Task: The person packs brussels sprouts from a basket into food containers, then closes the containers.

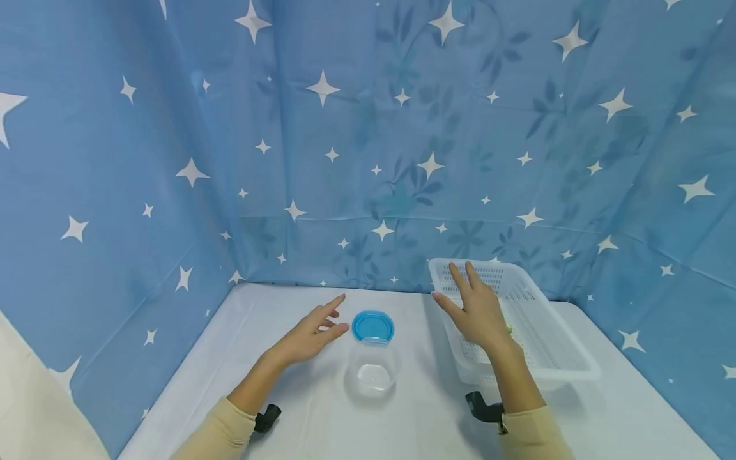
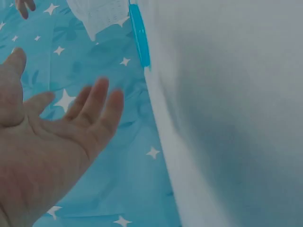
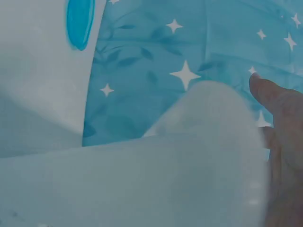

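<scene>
My left hand [image 1: 307, 333] hovers left of a blue lid [image 1: 372, 326] and holds nothing. In the left wrist view the fingers of that hand [image 2: 61, 127] are spread, palm in sight. A clear plastic container [image 1: 372, 370] stands just in front of the lid, its top edge overlapping the lid in the head view. Over the left side of a white slotted basket [image 1: 566, 332] my right hand [image 1: 480, 313] is held with fingers apart and nothing in them. Behind that hand a small green thing [image 1: 508, 328] shows inside the basket, mostly hidden.
A white cloth covers the table [image 1: 305, 415]. Blue curtain [image 1: 356, 160] with white stars hangs behind and along both sides. Each wrist carries a black mount, such as the right one [image 1: 483, 407]. The basket takes up the table's right part.
</scene>
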Action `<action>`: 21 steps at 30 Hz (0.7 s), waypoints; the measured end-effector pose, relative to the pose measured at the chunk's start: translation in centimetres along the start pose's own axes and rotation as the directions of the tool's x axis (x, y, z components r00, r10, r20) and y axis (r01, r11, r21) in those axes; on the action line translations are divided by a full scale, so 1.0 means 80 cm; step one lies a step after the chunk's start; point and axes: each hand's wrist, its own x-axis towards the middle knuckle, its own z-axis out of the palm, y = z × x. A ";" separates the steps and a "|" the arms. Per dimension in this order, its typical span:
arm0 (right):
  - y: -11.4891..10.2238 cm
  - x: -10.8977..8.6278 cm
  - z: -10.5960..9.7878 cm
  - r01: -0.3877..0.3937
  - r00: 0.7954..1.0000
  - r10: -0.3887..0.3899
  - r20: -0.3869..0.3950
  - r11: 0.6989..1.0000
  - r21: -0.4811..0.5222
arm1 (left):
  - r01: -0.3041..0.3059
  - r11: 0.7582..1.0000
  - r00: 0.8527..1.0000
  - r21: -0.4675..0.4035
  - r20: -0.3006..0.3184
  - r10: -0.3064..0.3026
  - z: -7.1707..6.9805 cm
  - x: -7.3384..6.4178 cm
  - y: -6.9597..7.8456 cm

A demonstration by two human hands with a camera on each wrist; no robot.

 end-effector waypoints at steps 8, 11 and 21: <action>-0.019 0.003 -0.046 0.015 0.993 -0.038 0.115 0.981 0.195 | 0.090 0.962 0.961 -0.258 0.277 -0.015 0.008 -0.006 -0.009; -0.019 0.015 -0.059 0.028 0.991 -0.056 0.119 0.974 0.224 | 0.091 0.959 0.945 -0.270 0.328 0.002 0.011 -0.008 -0.006; 0.023 0.062 -0.068 0.008 0.996 -0.032 0.088 0.965 0.261 | 0.056 0.956 0.937 -0.288 0.346 0.050 0.019 -0.007 -0.002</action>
